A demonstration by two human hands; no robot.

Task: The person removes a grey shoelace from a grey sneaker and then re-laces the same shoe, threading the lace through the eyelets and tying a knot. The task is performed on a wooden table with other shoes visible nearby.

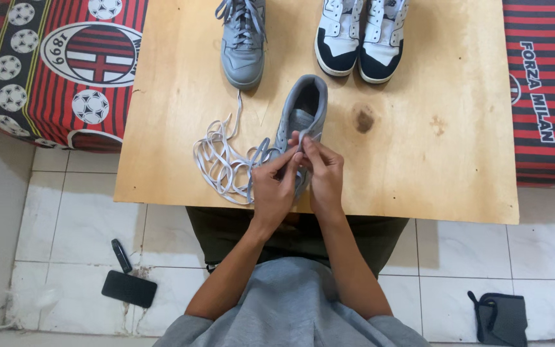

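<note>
Grey sneaker (301, 115) lies near the wooden board's (419, 160) front edge, mid-lacing by my judgement; left hand (271, 189) and right hand (324, 177) both pinch its pale lace (223, 160) closed; threading the next eyelet needs a steady tip.

A dark phone (129, 288) lies on the white floor tiles, down to the left of the wooden board (419, 160). Its flat black screen is a dark rectangle. No packages or signs show.
</note>
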